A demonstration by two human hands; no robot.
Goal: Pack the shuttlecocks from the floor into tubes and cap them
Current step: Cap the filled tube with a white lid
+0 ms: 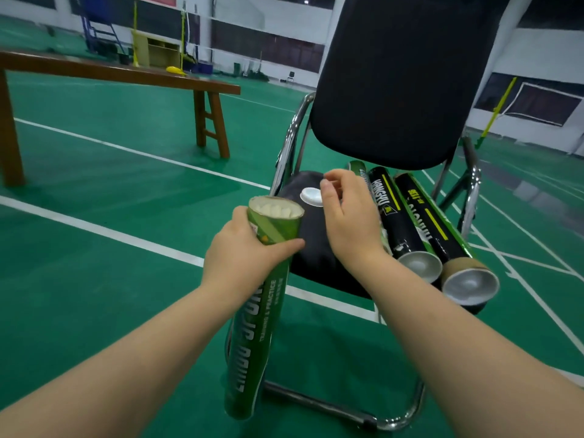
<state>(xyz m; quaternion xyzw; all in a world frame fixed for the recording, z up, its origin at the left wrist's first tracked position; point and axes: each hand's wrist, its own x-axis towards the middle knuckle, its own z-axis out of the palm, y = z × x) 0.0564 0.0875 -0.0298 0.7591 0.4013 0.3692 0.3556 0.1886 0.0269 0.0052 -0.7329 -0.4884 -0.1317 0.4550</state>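
Capping is the step in hand. The left hand [240,251] grips the green tube [252,327] just under its open mouth, fingers curled round the printed cardboard wall. White shuttlecocks [275,210] fill the tube to the rim. A white cap [309,197], a shallow smooth disc, lies on the black fabric seat of the chair [313,248]. The right hand [344,222] hovers at the cap's edge, fingers curled; whether they pinch it cannot be told. The next move likely calls for lifting the cap, squaring it to the mouth and pressing. Two black tubes [398,216] lie on the seat, near ends closed by recessed caps.
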